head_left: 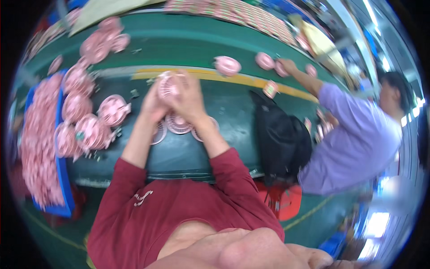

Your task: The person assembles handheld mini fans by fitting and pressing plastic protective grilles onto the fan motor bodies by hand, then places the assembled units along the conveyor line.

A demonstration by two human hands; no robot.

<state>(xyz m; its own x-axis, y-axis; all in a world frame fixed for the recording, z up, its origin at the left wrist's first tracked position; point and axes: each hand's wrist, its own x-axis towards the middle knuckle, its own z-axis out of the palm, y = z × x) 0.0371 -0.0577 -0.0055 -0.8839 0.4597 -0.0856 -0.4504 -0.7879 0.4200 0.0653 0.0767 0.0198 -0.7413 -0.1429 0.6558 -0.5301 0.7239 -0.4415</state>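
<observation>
Both my hands are raised over the green workbench [233, 148], closed around one round pink fan housing [169, 85] with a slotted grille. My left hand [152, 104] grips its left and lower side. On the right side, my right hand [190, 101] wraps round it, and its fingers partly hide the piece. Just below my hands lie several loose pink ring grilles [179, 126], partly covered by my wrists. Left of them, a pink fan part [113, 110] rests on the bench beside stacks of similar pink parts [92, 131].
A blue bin [65, 179] full of pink pieces stands at the far left. Beyond the bench runs a green belt [179, 45] carrying pink parts [227, 66]. To my right are a black bag [282, 139] and a co-worker in a purple shirt [354, 139], reaching over the belt.
</observation>
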